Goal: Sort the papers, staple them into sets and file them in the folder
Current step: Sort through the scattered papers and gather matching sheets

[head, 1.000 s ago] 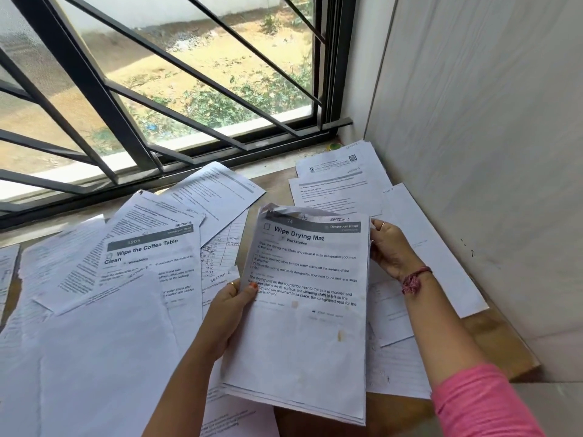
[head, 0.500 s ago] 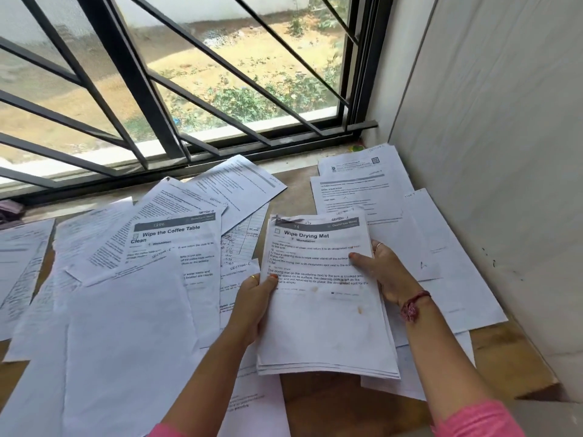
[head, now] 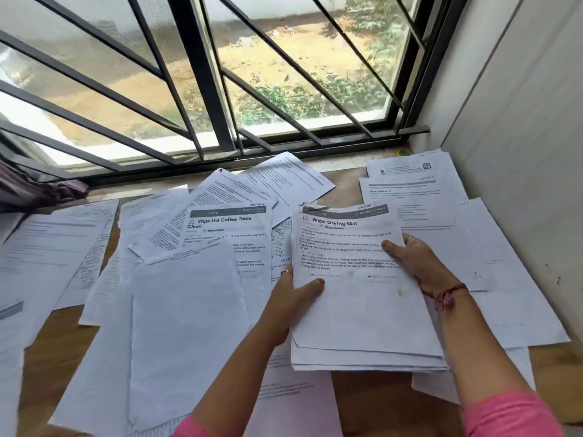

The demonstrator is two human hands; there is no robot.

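A stack of papers (head: 362,310) headed "Wipe Drying Mat" lies low over the wooden table (head: 56,348), right of centre. My left hand (head: 290,298) grips its left edge, thumb on top. My right hand (head: 410,257) grips its right edge, thumb on the printed text. To the left lies a sheet headed "Wipe the Coffee Table Clean" (head: 227,234), partly covered by a blank sheet (head: 186,326). No stapler or folder is in view.
Loose sheets cover most of the table, from the far left (head: 47,247) to the right corner (head: 413,184). A barred window (head: 205,89) runs along the back. A white wall (head: 520,152) closes the right side. Dark cloth (head: 34,190) lies at the back left.
The stack was held up and tilted toward me; both hands have lowered it flat to the table. My right thumb now lies on top of the page.
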